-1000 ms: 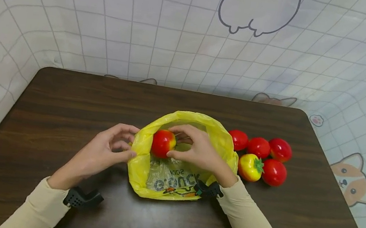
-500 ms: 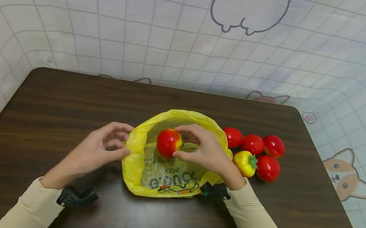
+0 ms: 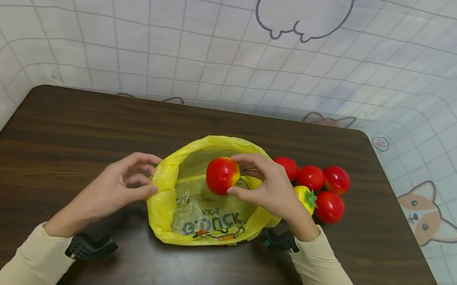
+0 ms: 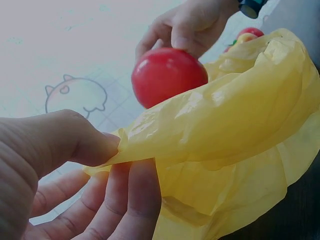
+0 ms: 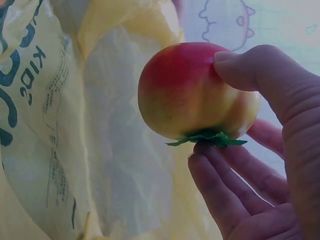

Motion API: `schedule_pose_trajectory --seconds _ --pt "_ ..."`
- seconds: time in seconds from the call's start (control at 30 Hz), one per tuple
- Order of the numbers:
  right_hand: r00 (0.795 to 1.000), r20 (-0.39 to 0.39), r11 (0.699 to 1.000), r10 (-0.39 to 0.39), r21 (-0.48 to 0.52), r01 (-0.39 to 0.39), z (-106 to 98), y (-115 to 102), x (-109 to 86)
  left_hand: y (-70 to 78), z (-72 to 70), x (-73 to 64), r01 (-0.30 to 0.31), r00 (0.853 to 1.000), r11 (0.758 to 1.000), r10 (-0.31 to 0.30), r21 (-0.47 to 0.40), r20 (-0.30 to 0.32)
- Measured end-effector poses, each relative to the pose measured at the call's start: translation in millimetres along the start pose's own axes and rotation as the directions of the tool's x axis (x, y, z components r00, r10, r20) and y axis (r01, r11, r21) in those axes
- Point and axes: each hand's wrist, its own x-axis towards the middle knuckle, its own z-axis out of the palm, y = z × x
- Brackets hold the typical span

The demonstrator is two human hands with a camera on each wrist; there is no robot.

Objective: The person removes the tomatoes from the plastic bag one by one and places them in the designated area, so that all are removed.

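A yellow plastic bag (image 3: 164, 187) stands on the table with its mouth wide open, dark lettering showing inside. My left hand (image 3: 119, 190) pinches the bag's left rim between thumb and fingers; the folded edge shows clearly in the left wrist view. Over the bag's opening, my right hand (image 3: 268, 188) holds a tomato (image 3: 222, 176) between thumb and fingertips. In the right wrist view this tomato (image 5: 187, 92) is red on one side, yellow towards its green leafy top. Seen from the left wrist, the tomato (image 4: 167, 77) shows above the rim.
Several red tomatoes (image 3: 311, 177) lie in a cluster right of the bag, partly behind my right hand. A yellow one with a green top (image 3: 304, 197) sits among them. The dark wooden table (image 3: 80, 125) ends at a patterned white cloth (image 3: 159, 43).
My right hand has lifted the tomato from low inside the bag near its left wall, up and to the right. My left hand keeps its hold on the rim. The head view shifts slightly.
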Motion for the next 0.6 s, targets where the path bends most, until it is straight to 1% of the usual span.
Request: schedule_pose_trajectory --seconds 0.2,0.4,0.6 --pt "0.999 -0.042 1.0 0.011 0.016 -0.01 -12 -2 -7.3 1.8 -0.7 -0.6 0.008 1.0 1.0 -0.008 0.016 0.001" --pt "0.995 -0.094 0.999 -0.022 0.025 0.024 -24 0 -15.3 1.3 -1.3 0.6 -0.002 1.0 1.0 0.001 0.015 0.005" --pt "0.99 -0.14 0.999 -0.03 0.028 0.034 -38 8 -24.6 0.1 -0.4 1.7 0.003 1.0 1.0 -0.003 0.018 0.011"
